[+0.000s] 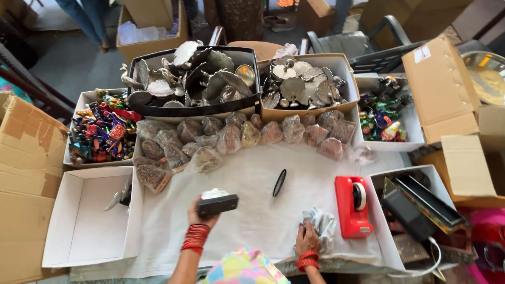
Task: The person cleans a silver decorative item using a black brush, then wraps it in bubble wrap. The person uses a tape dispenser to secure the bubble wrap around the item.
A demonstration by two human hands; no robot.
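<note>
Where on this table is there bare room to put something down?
The white cloth is bare between the black pen-like thing and the wrapped bundles, and between left hand and right hand. The white box is mostly bare. The back trays are crowded.

**A packing room for little gifts**

This looks like a small workshop where gifts get packed. The desk point(260, 211) has a white cloth on it. Far back sit boxes of silver metal pieces point(192, 78) and bright toy figures point(100, 131). Brown cardboard boxes point(16, 193) stand all around, and a red tape holder point(353, 206) waits on the right.
</note>
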